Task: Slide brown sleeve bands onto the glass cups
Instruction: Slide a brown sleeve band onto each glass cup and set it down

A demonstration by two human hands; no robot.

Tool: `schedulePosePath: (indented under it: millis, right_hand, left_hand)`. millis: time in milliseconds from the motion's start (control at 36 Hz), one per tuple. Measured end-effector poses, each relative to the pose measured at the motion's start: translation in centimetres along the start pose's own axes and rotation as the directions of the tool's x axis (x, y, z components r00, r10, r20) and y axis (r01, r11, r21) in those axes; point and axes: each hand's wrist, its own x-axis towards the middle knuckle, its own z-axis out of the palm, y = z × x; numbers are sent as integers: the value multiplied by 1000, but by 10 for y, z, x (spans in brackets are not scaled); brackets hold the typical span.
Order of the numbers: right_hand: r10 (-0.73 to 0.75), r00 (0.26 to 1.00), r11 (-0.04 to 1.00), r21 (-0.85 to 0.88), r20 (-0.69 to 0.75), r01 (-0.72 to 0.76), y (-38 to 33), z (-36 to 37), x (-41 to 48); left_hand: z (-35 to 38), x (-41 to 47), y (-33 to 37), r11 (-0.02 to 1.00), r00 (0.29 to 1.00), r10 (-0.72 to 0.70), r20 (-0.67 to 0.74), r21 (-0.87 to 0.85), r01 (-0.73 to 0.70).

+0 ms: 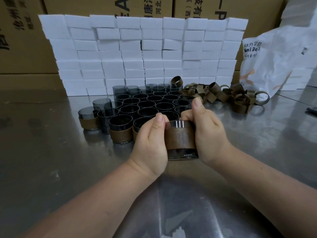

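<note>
A held cup [182, 154] of smoky grey glass, round and straight-walled, is gripped from both sides at centre, in front of the cup cluster. The left hand [151, 145] is wrapped round its left wall, thumb laid near the rim. The right hand [206, 134] is clamped on the right wall, thumb raised above the rim and fingers curled behind. A sleeve band [180, 138], brown with a matte, grainy, leather-like texture, is seated round the cup's middle; a glossy glass strip is left bare above it and a thick dark base below. Whether the base touches the steel table [51, 152] cannot be told.

Behind the hands, bare cups [147, 103] are packed in tight rows, mouths up. Banded cups [121, 133] are set at the cluster's front left. Loose bands [223, 95], thin curled brown rings, are heaped to the right, behind the right hand. The table is brushed, reflective metal. A wall of white foam blocks [137, 54], rectangular and fine-grained, is stacked at the back. Printed cardboard cartons [20, 31] are seen behind it. A crinkled white plastic bag [274, 62] is slumped at far right, beside the bands.
</note>
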Motion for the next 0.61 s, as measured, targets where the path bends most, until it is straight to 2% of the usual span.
schedulePosePath:
  millis: [111,194,278,333,417,472,528,611]
  right_hand:
    - [15,999,1000,6,-28,-14,6,1,2]
    - [79,994,997,19,-75,-78,11,4,5]
    - [83,994,995,55,-72,-79,12,4,8]
    - [60,997,981,188,-44,-51,8,3,9]
    - [50,998,899,434,25,-56,4,2,10]
    - [35,999,921,389,-4,-31,7,1,11]
    - [-12,999,966,256,-50,24,11,0,11]
    - [-109,993,985,130,-45,114,13,0,8]
  left_hand:
    - [0,1,-6,999,999,-36,-30,-12,35]
    - [0,4,-11,998,997,-63,-49,-18,62]
    - [-1,6,-12,1000,998,-28,-53,2,28]
    - [-2,7,-9,1000,998,15,-53,7,-15]
    - [-3,7,-7,995,995,91,-46,52,-88]
    - [-2,7,-7,994,995,90,-44,70,-87]
    - [-2,7,-7,994,996,69,-54,92,-64]
    - [-2,7,-7,998,998,15,-62,56,-12]
